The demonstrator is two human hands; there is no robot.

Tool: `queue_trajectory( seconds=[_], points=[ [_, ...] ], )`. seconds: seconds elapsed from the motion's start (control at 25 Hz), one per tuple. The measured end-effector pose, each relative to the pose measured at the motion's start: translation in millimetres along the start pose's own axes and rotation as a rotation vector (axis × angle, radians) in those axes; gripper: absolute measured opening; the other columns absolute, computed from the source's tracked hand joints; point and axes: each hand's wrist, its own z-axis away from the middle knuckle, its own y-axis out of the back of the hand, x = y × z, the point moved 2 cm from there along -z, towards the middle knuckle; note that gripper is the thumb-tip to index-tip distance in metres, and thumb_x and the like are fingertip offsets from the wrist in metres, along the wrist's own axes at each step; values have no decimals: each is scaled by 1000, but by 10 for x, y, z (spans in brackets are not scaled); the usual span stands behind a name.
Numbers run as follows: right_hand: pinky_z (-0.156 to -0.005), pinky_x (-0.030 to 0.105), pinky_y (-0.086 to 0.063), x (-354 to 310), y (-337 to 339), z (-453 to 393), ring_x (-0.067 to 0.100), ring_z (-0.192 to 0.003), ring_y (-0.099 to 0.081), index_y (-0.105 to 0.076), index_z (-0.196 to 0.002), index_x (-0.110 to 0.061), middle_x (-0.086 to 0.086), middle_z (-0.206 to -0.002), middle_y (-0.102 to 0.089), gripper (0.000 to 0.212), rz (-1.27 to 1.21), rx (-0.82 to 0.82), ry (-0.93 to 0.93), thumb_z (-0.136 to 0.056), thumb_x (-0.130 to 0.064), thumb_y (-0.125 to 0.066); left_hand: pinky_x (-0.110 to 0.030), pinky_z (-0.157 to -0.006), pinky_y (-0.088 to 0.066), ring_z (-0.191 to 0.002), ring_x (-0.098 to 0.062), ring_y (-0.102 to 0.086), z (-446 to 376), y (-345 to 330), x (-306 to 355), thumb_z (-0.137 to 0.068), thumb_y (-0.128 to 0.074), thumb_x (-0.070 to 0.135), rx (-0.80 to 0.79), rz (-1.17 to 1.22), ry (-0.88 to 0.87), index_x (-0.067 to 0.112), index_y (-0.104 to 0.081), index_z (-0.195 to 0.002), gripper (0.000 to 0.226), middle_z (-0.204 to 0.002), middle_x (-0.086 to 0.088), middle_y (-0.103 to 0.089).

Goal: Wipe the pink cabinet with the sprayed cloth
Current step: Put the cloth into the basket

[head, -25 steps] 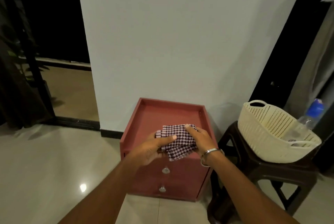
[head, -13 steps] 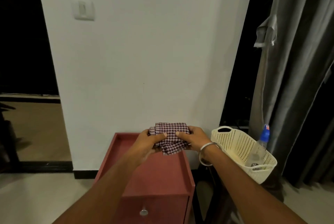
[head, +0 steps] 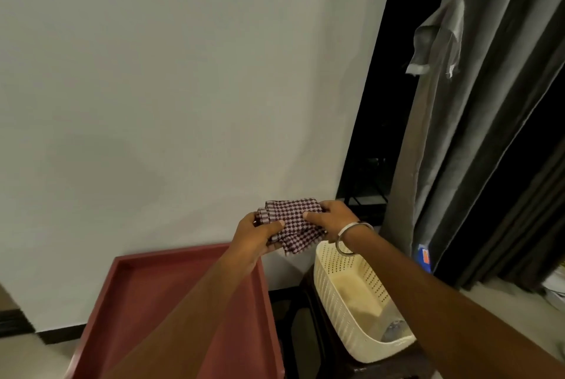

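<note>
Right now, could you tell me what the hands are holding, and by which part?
Both hold the checked cloth, folded up: the left hand grips its left side, the right hand its right side, thumbs on top.

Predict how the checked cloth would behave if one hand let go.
The cloth is probably floppy: its folds sag below the left hand and right hand. It looks light, pinched easily by the fingers, so it would likely unfold and dangle.

A cream perforated basket point(head: 345, 296) sits on a dark stool point(head: 308, 314), close to a plain pale wall point(head: 183, 88). A clear bottle point(head: 394, 328) lies inside the basket. Grey curtains point(head: 489, 118) hang at the right beside a dark opening point(head: 379, 134).
</note>
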Motion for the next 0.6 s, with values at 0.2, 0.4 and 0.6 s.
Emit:
queue_trajectory(
  seconds=[0.2,0.4,0.6],
  points=[
    [-93,38,-52,-260,796,-252,28,-108,-61,-59,-122,-7,13,-122,-64,45,142,7,-88,-83,-26,-70,-35,-71,-61,-99,-27,-67,-272,-744,360,-83,-70,0,16,-32,98,7,-54,-124,45,-118,-11,-65],
    [-93,41,-52,-167,1455,-449,27,-104,-61,-60,-113,-7,11,-116,-64,40,275,-52,-185,-80,-25,-73,-42,-73,-60,-100,-30,-66,-439,-1368,233,-80,-73,0,63,-118,213,4,-57,-120,43,-116,-14,-66],
    [-92,34,-51,244,1597,-700,27,-108,-61,-57,-121,-6,11,-121,-63,49,486,-129,-287,-80,-29,-72,-34,-62,-61,-96,-30,-67,-657,-1660,-212,-79,-73,0,120,-243,302,1,-57,-117,41,-112,-15,-66]
  ],
)
